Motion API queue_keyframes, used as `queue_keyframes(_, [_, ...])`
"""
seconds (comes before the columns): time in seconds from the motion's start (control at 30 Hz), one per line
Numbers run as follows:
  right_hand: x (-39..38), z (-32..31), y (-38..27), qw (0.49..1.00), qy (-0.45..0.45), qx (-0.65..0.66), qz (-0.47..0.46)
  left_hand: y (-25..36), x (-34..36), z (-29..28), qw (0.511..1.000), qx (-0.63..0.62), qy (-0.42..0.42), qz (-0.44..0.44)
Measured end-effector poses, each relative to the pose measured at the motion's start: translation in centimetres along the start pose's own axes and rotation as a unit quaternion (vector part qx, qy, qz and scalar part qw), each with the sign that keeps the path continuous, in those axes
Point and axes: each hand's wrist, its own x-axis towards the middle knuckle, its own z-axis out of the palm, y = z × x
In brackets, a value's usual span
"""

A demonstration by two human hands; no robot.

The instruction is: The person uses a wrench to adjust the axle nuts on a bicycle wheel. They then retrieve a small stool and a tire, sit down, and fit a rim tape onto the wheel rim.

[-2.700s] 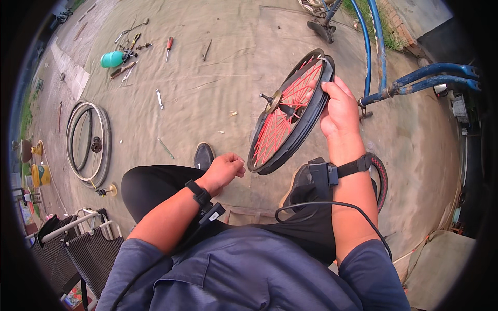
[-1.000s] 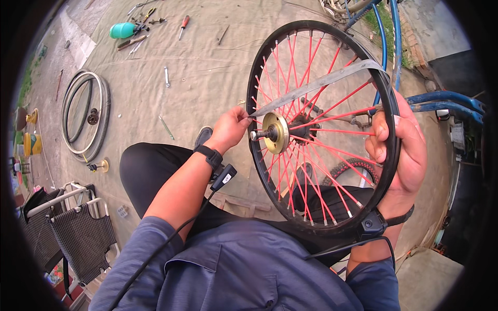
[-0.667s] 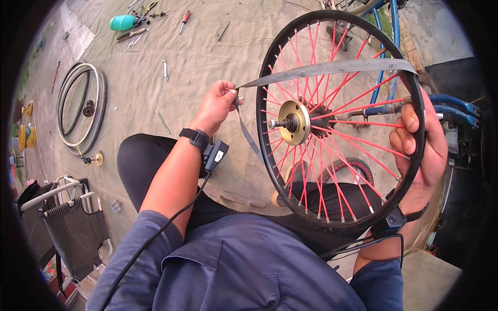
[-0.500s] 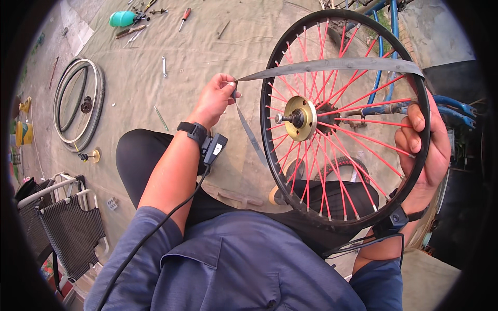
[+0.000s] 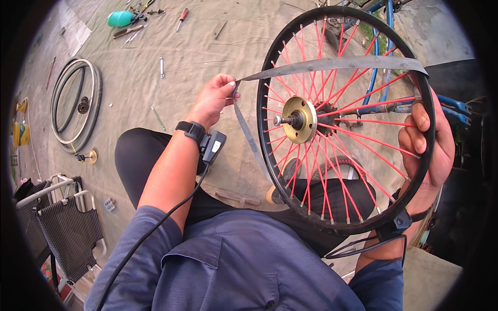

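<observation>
A bicycle wheel (image 5: pixel 419 124) with a black rim and red spokes stands tilted over my right knee, its gold hub (image 5: pixel 299 120) facing me. My right hand (image 5: pixel 434 136) wraps round the rim on the right, fingertips curled between the spokes. A flat grey rim strip (image 5: pixel 332 64) stretches across the upper part of the wheel from the right side of the rim. My left hand (image 5: pixel 216 97), left of the wheel, pinches the strip, which folds at the fingers and runs back down toward the lower left rim. The strip's lower end passes out of sight behind the rim.
A blue bicycle frame (image 5: pixel 388 31) lies beyond the wheel. Tyres and a bare rim (image 5: pixel 98 103) lie at the left, near a folding chair (image 5: pixel 70 233). On the ground sheet are a screwdriver (image 5: pixel 181 19), a spanner (image 5: pixel 161 67) and a teal bottle (image 5: pixel 120 19).
The wheel's left and lower edges have shifted slightly, and my right hand has moved a little right and down with it. My left hand keeps its pinch on the strip, nearly still.
</observation>
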Motion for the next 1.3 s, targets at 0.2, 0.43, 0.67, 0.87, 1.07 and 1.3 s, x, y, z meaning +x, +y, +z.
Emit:
queue_keyframes(0.2, [4.4,0.5,-0.7,1.000,-0.005,0.006,-0.010,-1.1,-0.6,0.5,0.989,0.136,0.054,0.021])
queue_keyframes(0.43, [11.6,2.4,-2.1,0.982,0.147,-0.117,0.006,-1.4,-2.7,-0.6,0.972,0.230,0.028,0.025])
queue_keyframes(0.67, [16.9,0.6,-3.7,0.992,0.083,-0.092,-0.022,-3.6,-5.0,1.0,0.971,0.225,-0.043,-0.071])
queue_keyframes(0.87, [16.3,0.4,-4.5,0.991,0.105,-0.074,-0.026,-4.7,-7.6,3.5,0.959,0.202,-0.140,-0.142])
queue_keyframes(1.07, [17.1,0.6,-3.7,0.993,0.102,-0.045,-0.026,-5.2,-8.1,3.5,0.967,0.195,-0.148,-0.076])
queue_keyframes(1.3, [17.7,0.9,-4.0,0.994,0.102,-0.017,-0.032,-5.4,-8.1,4.2,0.975,0.068,-0.152,-0.149])
